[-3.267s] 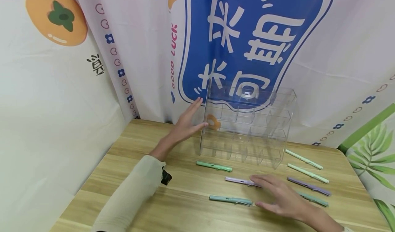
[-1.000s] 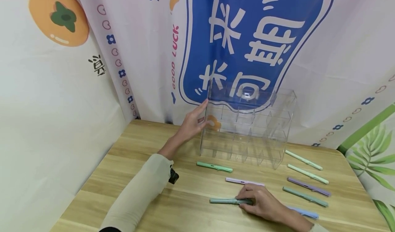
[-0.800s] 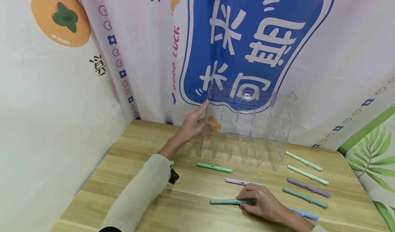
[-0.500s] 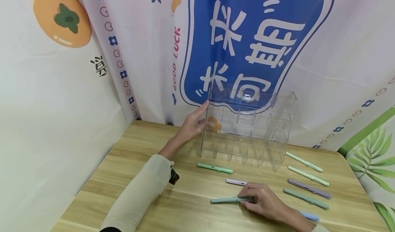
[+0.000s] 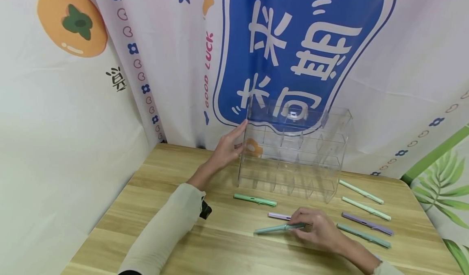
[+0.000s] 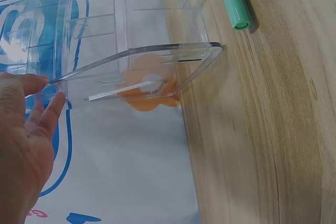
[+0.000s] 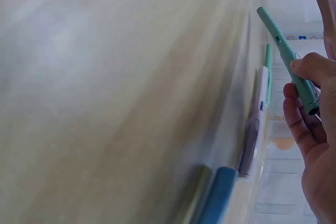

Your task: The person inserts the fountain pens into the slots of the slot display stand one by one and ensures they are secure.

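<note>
In the head view my right hand [image 5: 318,228] pinches a teal pen [image 5: 272,228] near its clip end, between thumb and fingers. The pen is tilted a little above the wooden table. Beneath that hand lies a lavender pen [image 5: 279,216], partly covered by the fingers. My left hand [image 5: 228,148] rests its fairly straight fingers against the left side of a clear acrylic rack [image 5: 289,165] with several compartments. Its fingertips meet the panel's front edge [image 6: 131,52] in the left wrist view. A green pen [image 5: 255,199] lies in front of the rack.
To the right lie two pale green pens [image 5: 366,208], a purple pen [image 5: 367,223] and a dark teal pen [image 5: 364,235]. A blue pen [image 7: 218,198] shows in the right wrist view. A printed cloth [image 5: 183,84] hangs behind the table [image 5: 146,193].
My right hand came to the teal pen, took hold of it and has raised it slightly, moving away from me. My left hand has moved in against the rack's side.
</note>
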Demonstrator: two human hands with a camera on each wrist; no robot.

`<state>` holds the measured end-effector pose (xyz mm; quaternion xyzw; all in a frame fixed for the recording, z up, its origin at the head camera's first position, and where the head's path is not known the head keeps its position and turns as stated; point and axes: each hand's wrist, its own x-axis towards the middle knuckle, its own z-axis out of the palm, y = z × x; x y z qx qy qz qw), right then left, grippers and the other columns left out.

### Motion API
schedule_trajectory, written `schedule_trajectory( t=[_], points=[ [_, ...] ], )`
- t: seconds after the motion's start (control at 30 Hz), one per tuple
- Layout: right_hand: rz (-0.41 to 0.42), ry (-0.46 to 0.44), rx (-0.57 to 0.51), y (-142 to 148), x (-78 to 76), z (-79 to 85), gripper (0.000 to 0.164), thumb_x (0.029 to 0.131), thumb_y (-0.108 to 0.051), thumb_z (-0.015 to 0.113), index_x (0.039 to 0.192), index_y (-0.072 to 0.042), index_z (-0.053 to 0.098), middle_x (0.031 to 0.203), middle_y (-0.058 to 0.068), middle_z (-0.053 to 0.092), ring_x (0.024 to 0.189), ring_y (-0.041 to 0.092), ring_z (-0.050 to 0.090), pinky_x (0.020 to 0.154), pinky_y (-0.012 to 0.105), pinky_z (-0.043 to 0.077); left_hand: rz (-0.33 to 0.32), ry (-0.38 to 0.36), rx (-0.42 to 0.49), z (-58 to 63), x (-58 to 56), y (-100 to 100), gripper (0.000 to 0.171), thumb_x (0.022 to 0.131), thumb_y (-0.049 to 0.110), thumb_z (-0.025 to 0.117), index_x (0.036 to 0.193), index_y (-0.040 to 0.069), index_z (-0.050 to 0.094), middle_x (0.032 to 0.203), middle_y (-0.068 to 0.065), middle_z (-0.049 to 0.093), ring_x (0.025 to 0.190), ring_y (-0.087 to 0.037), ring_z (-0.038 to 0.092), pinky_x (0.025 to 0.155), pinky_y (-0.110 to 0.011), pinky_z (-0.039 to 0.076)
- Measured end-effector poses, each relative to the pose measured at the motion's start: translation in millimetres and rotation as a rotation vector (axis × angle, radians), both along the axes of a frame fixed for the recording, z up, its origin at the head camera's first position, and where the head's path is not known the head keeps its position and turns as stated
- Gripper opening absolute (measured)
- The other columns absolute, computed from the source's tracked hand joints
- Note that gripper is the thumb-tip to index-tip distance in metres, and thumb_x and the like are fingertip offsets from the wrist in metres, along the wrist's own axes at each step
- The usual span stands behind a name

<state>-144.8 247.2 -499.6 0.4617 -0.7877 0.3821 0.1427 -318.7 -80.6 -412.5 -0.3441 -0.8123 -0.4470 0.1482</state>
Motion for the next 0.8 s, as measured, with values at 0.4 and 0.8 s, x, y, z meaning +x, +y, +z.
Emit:
schedule_trajectory(
  t=[0.4, 0.8],
  points=[
    [-0.055, -0.022, -0.020, 7, -10.7, 26.3, 0.041, 0.069, 0.016, 0.090, 0.097, -0.013, 0.082, 0.097, -0.005, 0.076, 0.084, 0.012, 0.074, 0.076, 0.016, 0.063, 0.023, 0.037, -0.044, 2.4, -0.2, -1, 0.080, 0.092, -0.018, 0.069, 0.162, -0.003, 0.034, 0.171, -0.013, 0.029, 0.156, -0.031, 0.035, 0.093, -0.026, 0.062],
    [-0.061, 0.083, -0.034, 14, -22.3, 56.8, 0.046, 0.067, 0.019, 0.087, 0.100, -0.013, 0.082, 0.097, -0.001, 0.077, 0.086, 0.019, 0.075, 0.083, 0.014, 0.061, 0.005, 0.021, -0.041, 1.9, 0.2, -2, 0.084, 0.091, -0.019, 0.070, 0.164, -0.002, 0.031, 0.172, -0.013, 0.027, 0.157, -0.031, 0.033, 0.092, -0.039, 0.065]
  ],
)
